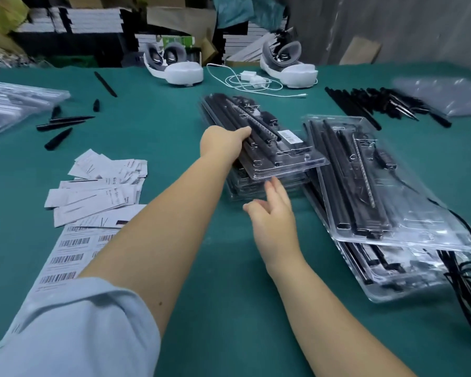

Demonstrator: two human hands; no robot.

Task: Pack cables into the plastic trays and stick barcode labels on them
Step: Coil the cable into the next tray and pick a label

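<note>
Green cloth table (174, 110), cartons stacked behind. Left hand (223, 142) — fingers curled around the far-left edge of the top tray (278, 148), apparently steadying it on the centre stack; fingertips hidden under the rim. Right hand (272, 213) released, fingers spread, just short of the near edge — probably squaring the pile. Barcode label (288, 136) already on that tray. Second stack (392, 202) lies right; label sheet (65, 254) left, partly under the sleeve. Cables inside blur together.

green table (152, 126) bearing tray stacks (386, 213), label sheets (65, 257), headsets (180, 72).
</note>
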